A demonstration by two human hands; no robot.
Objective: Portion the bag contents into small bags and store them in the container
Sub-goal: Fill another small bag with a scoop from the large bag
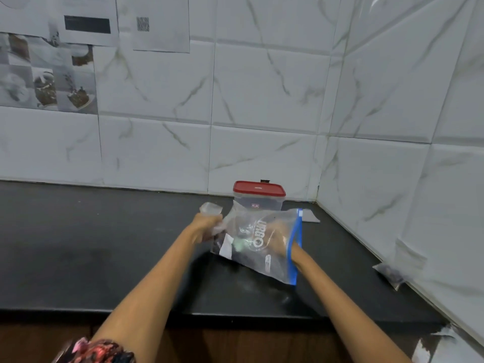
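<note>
The right hand (275, 238) sits inside the large zip bag (262, 244), so it shows only as a blurred shape through the plastic, and how its fingers lie cannot be told. The dark contents in that bag are too smeared to identify. The left hand (207, 226) is blurred by motion; its fingers are partly covered by the crumpled small bag (210, 209) it grips. The container (258, 199) has its near, lower part hidden behind the large bag. Far left, the papers on the wall (86, 22) are unreadable and cut off by the top edge.

Open counter (91, 244) lies left; the container (258, 197) and corner walls (392, 153) block behind and right.
</note>
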